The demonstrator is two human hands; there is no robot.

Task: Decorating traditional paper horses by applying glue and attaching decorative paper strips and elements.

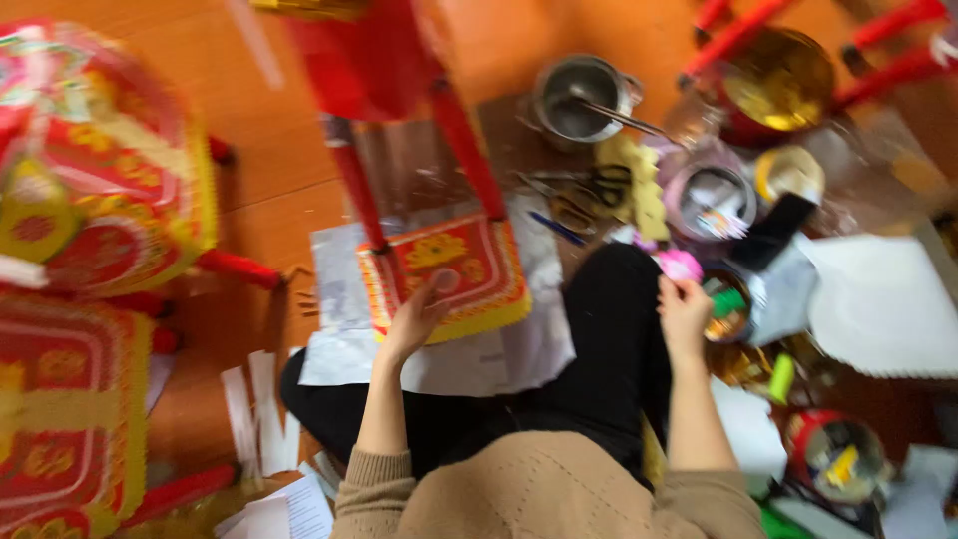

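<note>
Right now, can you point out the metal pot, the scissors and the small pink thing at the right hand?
metal pot (582, 98), head view, inner wall
scissors (602, 186), head view, dark handles
small pink thing (680, 265), head view, its top, above the right hand (685, 314)

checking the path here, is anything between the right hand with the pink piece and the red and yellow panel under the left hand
Yes: the person's raised black-trousered knee lies between the right hand, holding the pink piece, and the red and yellow panel touched by the left hand.

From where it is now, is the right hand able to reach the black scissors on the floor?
Probably yes. The right hand holds a small pink piece near the knee, and the black scissors lie just ahead of it with nothing standing between them. It would need to free its grip first.
</note>
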